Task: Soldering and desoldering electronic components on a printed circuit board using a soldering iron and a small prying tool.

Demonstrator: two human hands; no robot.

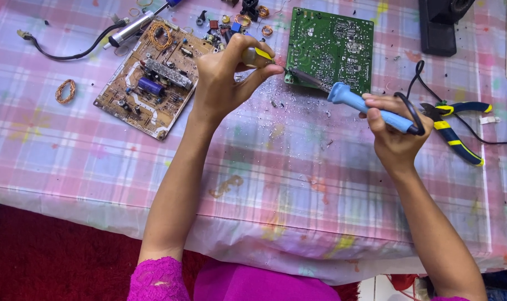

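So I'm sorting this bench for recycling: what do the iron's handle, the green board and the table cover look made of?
Soldering iron handle, in the right hand: smooth blue plastic, by its moulded matt look. Green circuit board: rigid laminate with a glossy green coat and silvery solder dots. Table cover: probably plastic sheeting, pink plaid print with a slight sheen, though it could be cloth.

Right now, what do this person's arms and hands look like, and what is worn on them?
Both forearms are bare. The left hand and right hand wear no gloves; no rings or watch show. Bright magenta lace sleeves show near the bottom edge.
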